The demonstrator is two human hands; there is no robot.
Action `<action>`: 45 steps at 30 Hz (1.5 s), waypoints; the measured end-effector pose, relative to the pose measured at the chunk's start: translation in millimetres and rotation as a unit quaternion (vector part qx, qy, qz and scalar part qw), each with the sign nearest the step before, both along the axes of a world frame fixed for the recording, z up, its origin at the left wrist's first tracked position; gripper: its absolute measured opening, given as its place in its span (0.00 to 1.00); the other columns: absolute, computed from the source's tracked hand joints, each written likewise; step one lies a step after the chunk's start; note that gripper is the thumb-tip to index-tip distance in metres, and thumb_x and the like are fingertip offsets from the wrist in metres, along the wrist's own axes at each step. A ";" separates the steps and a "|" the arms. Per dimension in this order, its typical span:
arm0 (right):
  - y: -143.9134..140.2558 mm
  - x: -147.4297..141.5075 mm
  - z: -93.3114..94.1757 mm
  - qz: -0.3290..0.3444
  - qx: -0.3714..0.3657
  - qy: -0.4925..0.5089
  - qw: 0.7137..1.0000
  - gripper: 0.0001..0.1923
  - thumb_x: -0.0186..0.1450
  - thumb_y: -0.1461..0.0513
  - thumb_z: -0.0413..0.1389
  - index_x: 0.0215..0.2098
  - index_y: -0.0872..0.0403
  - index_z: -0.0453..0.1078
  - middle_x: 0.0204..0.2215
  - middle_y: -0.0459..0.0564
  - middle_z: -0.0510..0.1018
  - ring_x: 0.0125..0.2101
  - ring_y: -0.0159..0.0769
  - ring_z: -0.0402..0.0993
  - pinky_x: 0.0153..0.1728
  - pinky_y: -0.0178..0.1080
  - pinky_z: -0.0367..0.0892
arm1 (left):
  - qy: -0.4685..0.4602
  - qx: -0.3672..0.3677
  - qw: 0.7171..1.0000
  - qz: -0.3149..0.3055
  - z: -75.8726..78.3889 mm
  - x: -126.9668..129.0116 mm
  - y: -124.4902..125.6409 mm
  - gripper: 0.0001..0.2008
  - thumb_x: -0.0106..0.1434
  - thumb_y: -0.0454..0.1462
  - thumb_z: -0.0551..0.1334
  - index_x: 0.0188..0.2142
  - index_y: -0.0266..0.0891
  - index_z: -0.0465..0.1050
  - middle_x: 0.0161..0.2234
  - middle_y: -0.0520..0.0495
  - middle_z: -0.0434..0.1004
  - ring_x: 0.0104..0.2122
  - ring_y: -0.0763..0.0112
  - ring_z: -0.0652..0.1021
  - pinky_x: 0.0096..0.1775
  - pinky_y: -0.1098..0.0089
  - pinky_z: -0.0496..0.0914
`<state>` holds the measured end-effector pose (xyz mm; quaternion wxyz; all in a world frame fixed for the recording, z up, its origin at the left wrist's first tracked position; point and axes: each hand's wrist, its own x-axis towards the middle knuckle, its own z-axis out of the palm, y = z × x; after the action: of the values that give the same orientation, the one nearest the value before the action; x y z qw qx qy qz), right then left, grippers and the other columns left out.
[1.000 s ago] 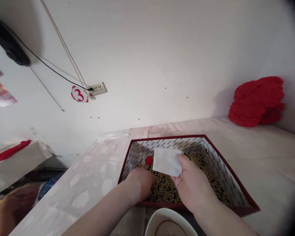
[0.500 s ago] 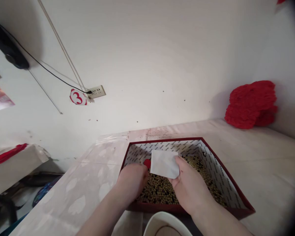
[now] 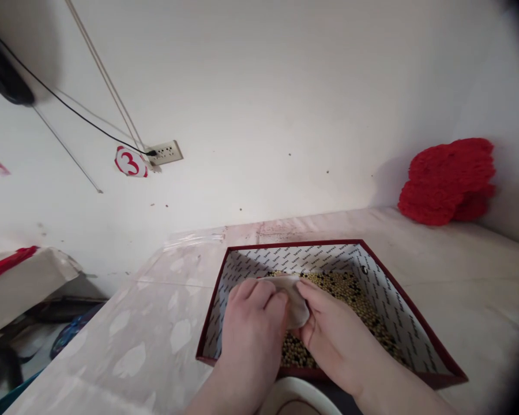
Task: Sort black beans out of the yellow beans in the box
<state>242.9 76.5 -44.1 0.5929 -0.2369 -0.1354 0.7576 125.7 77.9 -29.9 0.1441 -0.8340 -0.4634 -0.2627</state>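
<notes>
My right hand pinches a small white pouch by its right side, thumb on top. My left hand is over the pouch's left part, with its fingers curled down at the pouch's upper edge. What those fingers grip is hidden behind the knuckles. Both hands are above a dark red box lined with white printed paper. Small tan and black beads or beans cover its bottom. A white round container with a brown line inside stands in front of the box, partly cut off by the frame.
The box rests on a pale patterned tablecloth against a white wall. A red fluffy bundle lies at the back right. A socket with a plugged-in black cable is on the wall. Another covered table stands at the left.
My left hand has moved right and up from inside the box onto the pouch. The pouch has tilted and bulged. The red round thing beside the left hand is now almost wholly hidden.
</notes>
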 end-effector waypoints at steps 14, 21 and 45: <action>-0.7 -1.6 3.4 -0.003 0.025 -0.027 0.999 0.04 0.59 0.65 0.57 0.31 0.52 0.74 0.29 0.44 0.78 0.30 0.31 0.72 0.30 0.31 0.68 | -0.027 -0.065 0.997 0.019 5.5 -5.8 -5.2 0.08 0.59 0.29 0.59 0.24 0.39 0.67 0.29 0.49 0.71 0.33 0.65 0.70 0.36 0.63 0.65; -1.5 -1.9 3.7 0.022 0.028 -0.031 0.999 0.05 0.61 0.64 0.55 0.34 0.51 0.73 0.30 0.44 0.78 0.32 0.31 0.72 0.32 0.31 0.68 | -0.064 -0.031 0.997 0.022 9.0 -9.5 -6.6 0.08 0.59 0.29 0.59 0.24 0.39 0.66 0.27 0.50 0.69 0.31 0.66 0.69 0.35 0.64 0.64; 4.3 -0.5 1.1 -0.082 -0.048 -0.029 0.995 0.11 0.59 0.62 0.56 0.41 0.48 0.72 0.34 0.44 0.79 0.35 0.36 0.74 0.31 0.36 0.71 | 0.033 -0.214 0.949 -0.229 -5.9 -16.8 -29.7 0.11 0.55 0.32 0.60 0.17 0.41 0.67 0.17 0.55 0.68 0.17 0.77 0.66 0.19 0.73 0.54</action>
<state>242.4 80.8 -43.1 0.6370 -0.2975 -0.0963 0.7046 108.8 48.3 -35.7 -0.0865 -0.9369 -0.3005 -0.1561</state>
